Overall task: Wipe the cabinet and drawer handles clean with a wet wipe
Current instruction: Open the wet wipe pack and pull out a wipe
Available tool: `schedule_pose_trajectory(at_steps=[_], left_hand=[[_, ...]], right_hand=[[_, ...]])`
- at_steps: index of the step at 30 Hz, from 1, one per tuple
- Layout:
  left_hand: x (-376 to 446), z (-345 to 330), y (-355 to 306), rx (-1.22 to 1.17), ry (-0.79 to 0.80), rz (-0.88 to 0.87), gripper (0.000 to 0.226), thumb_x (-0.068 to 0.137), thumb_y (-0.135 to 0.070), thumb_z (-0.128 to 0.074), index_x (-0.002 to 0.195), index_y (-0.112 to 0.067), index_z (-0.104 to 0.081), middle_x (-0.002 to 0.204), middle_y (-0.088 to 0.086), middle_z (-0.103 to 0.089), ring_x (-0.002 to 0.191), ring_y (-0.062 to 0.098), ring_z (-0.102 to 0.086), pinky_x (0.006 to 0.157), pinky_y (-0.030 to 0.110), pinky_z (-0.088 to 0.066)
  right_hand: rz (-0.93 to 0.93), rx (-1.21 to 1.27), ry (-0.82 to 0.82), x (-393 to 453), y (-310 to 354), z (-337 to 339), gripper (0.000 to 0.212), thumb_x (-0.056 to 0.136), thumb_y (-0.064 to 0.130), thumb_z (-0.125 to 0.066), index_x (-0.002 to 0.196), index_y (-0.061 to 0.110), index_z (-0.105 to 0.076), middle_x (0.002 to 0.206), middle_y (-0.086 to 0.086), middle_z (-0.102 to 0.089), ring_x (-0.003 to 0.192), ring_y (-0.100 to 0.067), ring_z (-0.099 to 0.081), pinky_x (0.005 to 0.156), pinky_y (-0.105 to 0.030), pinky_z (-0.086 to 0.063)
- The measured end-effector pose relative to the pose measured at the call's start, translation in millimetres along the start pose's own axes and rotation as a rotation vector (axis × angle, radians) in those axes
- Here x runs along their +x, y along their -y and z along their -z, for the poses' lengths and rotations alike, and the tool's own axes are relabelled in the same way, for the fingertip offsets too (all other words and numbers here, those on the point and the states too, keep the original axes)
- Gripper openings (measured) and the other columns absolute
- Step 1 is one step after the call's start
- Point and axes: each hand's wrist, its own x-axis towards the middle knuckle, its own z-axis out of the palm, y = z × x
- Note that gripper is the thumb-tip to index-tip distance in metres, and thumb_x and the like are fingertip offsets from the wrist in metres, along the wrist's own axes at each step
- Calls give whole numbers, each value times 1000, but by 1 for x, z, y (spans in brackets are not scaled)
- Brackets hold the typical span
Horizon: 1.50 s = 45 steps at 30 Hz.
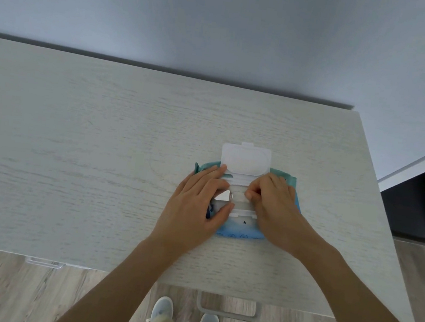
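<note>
A blue-green pack of wet wipes [240, 231] lies on the pale wood cabinet top [88, 146], its white flip lid [245, 159] swung open toward the wall. My left hand [198, 207] lies flat on the pack's left side, fingers straight, holding it down. My right hand [275, 205] has curled fingertips pinching at the white wipe [239, 197] in the opening. Below the front edge a grey drawer handle [227, 309] sticks out, and a clear handle [44, 263] shows further left.
A grey wall rises behind the cabinet. A dark piece of furniture [418, 205] stands to the right of the cabinet's end. Wood floor and my two light shoes [162, 310] show below the front edge.
</note>
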Motion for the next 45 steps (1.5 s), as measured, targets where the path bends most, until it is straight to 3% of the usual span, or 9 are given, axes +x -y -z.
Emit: schedule_pose_trajectory(at_steps=[10, 20, 25, 30, 33, 36, 39, 41, 45], left_hand=[[-1, 0, 1, 32, 23, -3, 38, 89, -41, -54, 109, -11, -64, 138, 5, -52, 130, 19, -45, 106, 46, -40], [-1, 0, 0, 59, -4, -15, 40, 86, -41, -50, 106, -12, -67, 135, 6, -55, 127, 20, -49, 105, 45, -40], [0, 1, 1, 59, -1, 2, 40, 85, -43, -50, 104, -13, -67, 134, 3, -56, 126, 15, -48, 108, 39, -35], [0, 1, 1, 84, 18, -1, 41, 85, -44, -49, 106, -13, -67, 134, 4, -56, 127, 18, -48, 109, 40, -34], [0, 0, 0, 105, 9, -1, 38, 85, -43, -51, 102, -14, -69, 133, 4, -57, 126, 18, -50, 108, 44, -36], [0, 0, 0, 122, 5, 5, 36, 84, -42, -52, 100, -15, -69, 132, 3, -58, 125, 18, -51, 108, 46, -36], [0, 0, 0, 135, 2, -16, 35, 84, -39, -58, 103, -12, -69, 131, 5, -59, 123, 19, -53, 107, 43, -36], [0, -1, 0, 134, -4, -19, 33, 81, -34, -65, 104, -10, -69, 129, 7, -59, 122, 21, -54, 106, 43, -36], [1, 0, -2, 114, 4, -7, 35, 82, -37, -62, 104, -10, -68, 130, 7, -59, 123, 22, -53, 105, 44, -39]], right_hand=[[51, -25, -102, -2, 4, 0, 13, 92, 33, -57, 83, 27, -49, 87, 12, -45, 86, -5, -39, 82, -22, -21], [29, 11, -151, -3, 13, -4, 16, 92, 18, -56, 80, 26, -49, 84, 11, -49, 86, -5, -42, 82, -24, -18], [-109, 284, -165, -3, 9, -2, 17, 98, 17, -46, 81, 23, -47, 77, 15, -47, 76, -2, -44, 87, -28, -31], [-3, 173, -137, -3, 12, 1, 4, 93, 27, -55, 90, 25, -54, 81, 17, -50, 77, -1, -46, 86, -25, -31], [-19, 281, -280, -3, 13, -2, 10, 92, 18, -59, 82, 19, -61, 76, 11, -57, 71, -2, -50, 73, -15, -41], [-151, 536, -484, 2, 11, 8, 20, 92, 20, -57, 77, 32, -56, 74, 16, -59, 67, 1, -53, 61, -7, -43], [48, 232, -402, -2, 7, 12, 9, 93, 19, -56, 94, 23, -63, 91, 6, -60, 79, -3, -54, 66, -16, -46], [141, 35, -391, -9, 4, 7, 23, 94, 23, -52, 111, 13, -65, 105, -5, -58, 84, -12, -55, 61, -25, -52], [215, -157, -378, -18, 4, 2, 39, 92, 36, -49, 107, 7, -70, 108, -13, -63, 84, -23, -62, 59, -31, -56]])
